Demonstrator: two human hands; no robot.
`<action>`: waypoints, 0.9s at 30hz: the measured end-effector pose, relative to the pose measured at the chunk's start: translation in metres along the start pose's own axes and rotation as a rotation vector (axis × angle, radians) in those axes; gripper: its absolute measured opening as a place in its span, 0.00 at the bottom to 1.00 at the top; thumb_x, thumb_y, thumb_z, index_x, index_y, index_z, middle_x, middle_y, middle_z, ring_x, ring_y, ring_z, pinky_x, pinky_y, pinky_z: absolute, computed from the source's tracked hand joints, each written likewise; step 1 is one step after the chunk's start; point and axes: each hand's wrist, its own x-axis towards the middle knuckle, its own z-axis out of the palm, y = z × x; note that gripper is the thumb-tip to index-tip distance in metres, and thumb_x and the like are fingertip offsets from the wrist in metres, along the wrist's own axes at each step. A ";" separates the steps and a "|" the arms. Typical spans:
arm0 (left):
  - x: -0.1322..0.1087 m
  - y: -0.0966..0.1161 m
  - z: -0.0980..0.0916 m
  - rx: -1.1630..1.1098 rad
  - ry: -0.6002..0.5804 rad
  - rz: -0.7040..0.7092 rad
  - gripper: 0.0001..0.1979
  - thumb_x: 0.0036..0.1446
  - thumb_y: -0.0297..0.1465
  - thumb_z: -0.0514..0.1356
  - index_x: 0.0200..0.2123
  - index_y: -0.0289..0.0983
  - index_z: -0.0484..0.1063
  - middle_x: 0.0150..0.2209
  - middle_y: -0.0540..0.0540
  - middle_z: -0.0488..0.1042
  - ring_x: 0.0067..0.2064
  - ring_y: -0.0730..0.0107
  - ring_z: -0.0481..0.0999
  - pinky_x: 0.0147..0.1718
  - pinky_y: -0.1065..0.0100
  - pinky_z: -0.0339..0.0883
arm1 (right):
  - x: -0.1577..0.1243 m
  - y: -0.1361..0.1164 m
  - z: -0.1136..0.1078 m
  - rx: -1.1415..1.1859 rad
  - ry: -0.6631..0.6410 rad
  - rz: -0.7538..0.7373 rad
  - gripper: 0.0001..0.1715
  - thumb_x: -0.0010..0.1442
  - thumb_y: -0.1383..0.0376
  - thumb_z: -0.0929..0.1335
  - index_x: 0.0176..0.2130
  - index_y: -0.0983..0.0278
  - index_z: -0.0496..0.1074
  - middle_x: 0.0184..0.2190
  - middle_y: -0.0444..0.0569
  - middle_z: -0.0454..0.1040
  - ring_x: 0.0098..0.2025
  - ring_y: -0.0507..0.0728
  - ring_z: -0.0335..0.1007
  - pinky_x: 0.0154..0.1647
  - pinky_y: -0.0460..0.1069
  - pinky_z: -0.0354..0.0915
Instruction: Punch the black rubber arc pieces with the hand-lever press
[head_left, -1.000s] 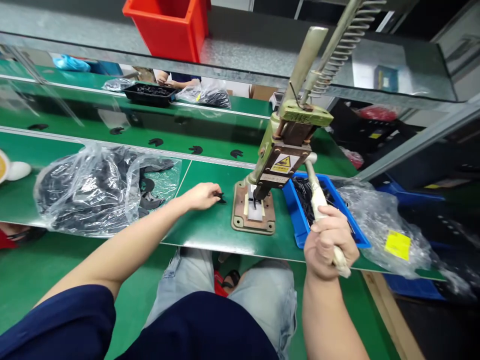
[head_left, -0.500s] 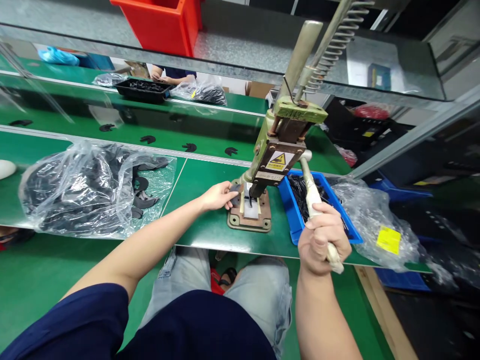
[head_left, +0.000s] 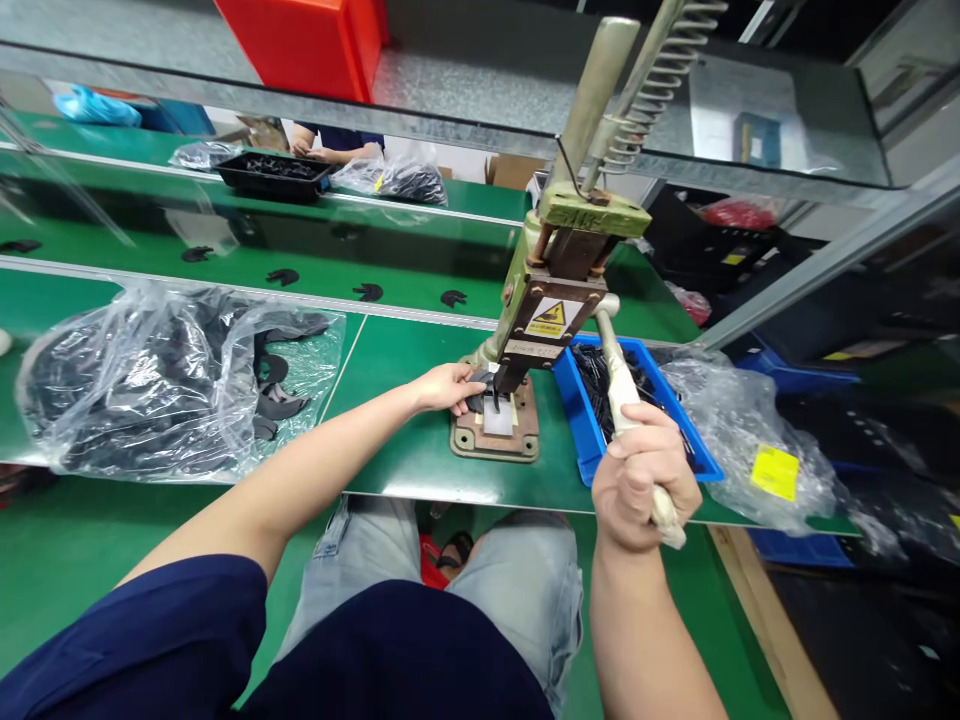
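Note:
A green and brown hand lever press [head_left: 553,310] stands on the bench in front of me, a yellow warning sticker on its front. My right hand [head_left: 646,475] is wrapped round the pale, tape-covered lever [head_left: 619,380] on the press's right side. My left hand [head_left: 448,388] pinches a dark, flat, curved plastic piece [head_left: 478,400] at the left of the press base [head_left: 525,442], under the ram. A light plate [head_left: 498,418] lies on the base, with a small black part on it. The fingertips partly cover the curved piece.
Left on the bench lies a clear bag [head_left: 172,390] of dark curved pieces. A blue bin [head_left: 583,425] of black parts and another plastic bag [head_left: 739,430] sit right. Dark pieces [head_left: 367,292] lie spaced along the green strip behind. A shelf [head_left: 465,120] crosses above; another person's hands [head_left: 311,150] show beyond.
My left hand has moved slightly right, bringing the curved piece further over the press base. My right hand stays on the lever. The view has shifted a little.

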 end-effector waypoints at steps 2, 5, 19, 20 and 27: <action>0.001 0.003 0.000 -0.004 -0.015 -0.039 0.18 0.67 0.40 0.70 0.35 0.38 0.66 0.19 0.51 0.75 0.20 0.71 0.77 0.21 0.74 0.71 | 0.001 0.000 0.001 0.007 0.007 -0.007 0.24 0.66 0.53 0.71 0.23 0.59 0.65 0.23 0.43 0.67 0.41 0.61 0.77 0.56 0.68 0.71; 0.003 0.007 0.000 -0.016 -0.039 -0.094 0.17 0.66 0.41 0.71 0.36 0.37 0.68 0.18 0.51 0.75 0.19 0.72 0.76 0.21 0.75 0.71 | 0.000 0.001 0.002 0.015 0.012 -0.011 0.23 0.66 0.54 0.71 0.23 0.58 0.65 0.23 0.44 0.67 0.40 0.62 0.76 0.55 0.69 0.71; -0.005 0.006 0.015 -0.250 0.014 -0.201 0.19 0.63 0.44 0.73 0.37 0.36 0.71 0.20 0.48 0.76 0.20 0.72 0.78 0.21 0.76 0.71 | 0.136 -0.007 0.026 0.139 -0.095 -0.066 0.25 0.68 0.58 0.71 0.60 0.65 0.73 0.53 0.58 0.75 0.58 0.62 0.77 0.70 0.66 0.66; -0.009 0.007 0.016 -0.266 0.017 -0.188 0.19 0.64 0.44 0.72 0.37 0.36 0.71 0.21 0.48 0.77 0.20 0.72 0.79 0.21 0.76 0.72 | 0.143 -0.004 0.026 0.121 -0.112 -0.085 0.31 0.68 0.57 0.71 0.65 0.67 0.70 0.60 0.61 0.72 0.65 0.64 0.74 0.73 0.66 0.63; -0.060 0.006 0.008 -0.319 -0.053 0.047 0.24 0.63 0.50 0.71 0.35 0.38 0.66 0.21 0.50 0.76 0.21 0.71 0.79 0.21 0.75 0.71 | 0.019 0.024 0.005 -0.242 -0.089 0.208 0.19 0.67 0.59 0.73 0.54 0.62 0.73 0.48 0.50 0.77 0.51 0.56 0.78 0.61 0.58 0.74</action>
